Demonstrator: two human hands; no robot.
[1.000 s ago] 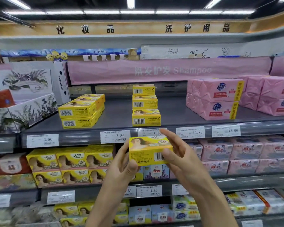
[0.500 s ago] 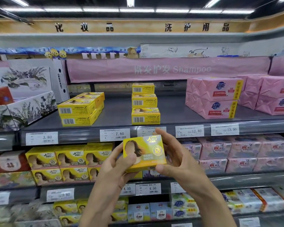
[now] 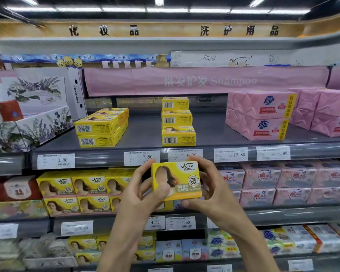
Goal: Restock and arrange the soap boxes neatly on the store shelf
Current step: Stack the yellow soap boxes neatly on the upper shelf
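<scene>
Soap box [image 3: 177,179] rotated front-on, upright; left hand [image 3: 139,195], right hand [image 3: 214,191] gripping.

This is a shop: a supermarket aisle for toiletries. Grey metal shelves [image 3: 145,132] run in tiers, their front edges carrying printed price tags [image 3: 141,158] such as 7.80 and 12.80, with identical yellow soap boxes [image 3: 178,137] and pink wrapped packs [image 3: 259,114] stacked in rows. A pink banner [image 3: 204,81] reads "Shampoo", a section sign [image 3: 165,30] in large Chinese characters spans the top, and strip lights [image 3: 165,9] line the ceiling.
</scene>
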